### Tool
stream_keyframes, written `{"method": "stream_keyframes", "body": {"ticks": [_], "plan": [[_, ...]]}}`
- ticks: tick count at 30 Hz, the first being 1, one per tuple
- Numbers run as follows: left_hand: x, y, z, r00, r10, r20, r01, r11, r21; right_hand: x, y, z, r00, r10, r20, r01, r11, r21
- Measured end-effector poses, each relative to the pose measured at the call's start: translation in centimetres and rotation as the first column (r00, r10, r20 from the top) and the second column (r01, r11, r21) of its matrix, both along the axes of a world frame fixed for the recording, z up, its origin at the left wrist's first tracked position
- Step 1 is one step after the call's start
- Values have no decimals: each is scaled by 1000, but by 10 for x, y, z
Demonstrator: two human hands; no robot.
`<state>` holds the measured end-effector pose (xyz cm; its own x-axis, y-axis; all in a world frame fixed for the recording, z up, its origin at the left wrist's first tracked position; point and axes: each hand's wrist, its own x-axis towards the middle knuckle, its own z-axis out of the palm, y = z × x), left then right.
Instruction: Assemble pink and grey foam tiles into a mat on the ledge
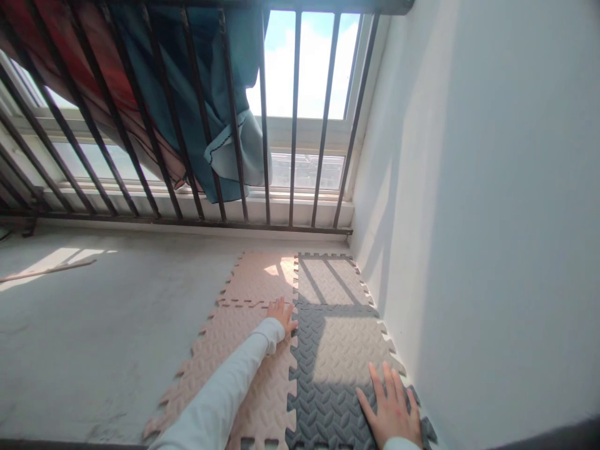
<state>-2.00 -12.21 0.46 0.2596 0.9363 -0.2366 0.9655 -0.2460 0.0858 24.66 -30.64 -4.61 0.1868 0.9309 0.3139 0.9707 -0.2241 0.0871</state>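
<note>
Four foam mat tiles with toothed edges lie on the floor. On the left are a near pink tile [220,362] and a far pink tile [257,278]; on the right, a near dark grey tile [328,400] and a far grey tile [330,281]. My left hand [282,314] rests with fingers apart on the near pink tile, at its far right corner beside the seams. My right hand [395,406] lies flat, fingers spread, on the near dark grey tile by its right edge. Neither hand holds anything.
A white wall [497,250] rises along the mats' right side. Beyond them stands a dark metal railing [295,125], with blue cloth [187,81] and red cloth [65,44] behind its bars. On the grey floor [103,337] at left lies a thin strip [56,269].
</note>
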Motion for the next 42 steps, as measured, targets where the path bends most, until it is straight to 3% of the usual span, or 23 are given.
{"method": "stream_keyframes", "body": {"ticks": [3, 6, 10, 15, 20, 26, 31, 36, 42], "plan": [[-10, 2, 4, 988, 146, -50, -142, 987, 76, 4, 2, -5, 1000, 21, 1, -21, 1000, 19], [-23, 1, -2, 954, 290, -78, -280, 953, 114, 4, 2, -5, 1000, 23, -2, -23, 1000, 18], [-32, -2, -12, 971, 228, -71, -221, 970, 97, -1, -1, 4, 1000, 6, -13, -6, 1000, -15], [-37, 0, -8, 977, 203, -67, -199, 978, 66, -6, -4, 12, 1000, 8, -17, -8, 1000, -16], [-54, -2, -6, 939, 325, -108, -315, 943, 105, -1, -2, 5, 1000, 8, -3, -8, 1000, -22], [-68, 8, 2, 957, 271, -103, -267, 963, 48, 4, 0, -4, 1000, -4, -13, 3, 999, -51], [-86, 8, 0, 856, 499, -135, -484, 866, 130, 6, 0, -8, 1000, 12, 0, -12, 1000, -23], [-102, 7, 1, 900, 422, -104, -412, 905, 107, 4, 0, -4, 1000, 2, 8, -2, 1000, -17], [-119, 5, -1, 849, 503, -163, -493, 865, 99, -2, -1, 4, 1000, -9, -11, 8, 999, -53]]}}
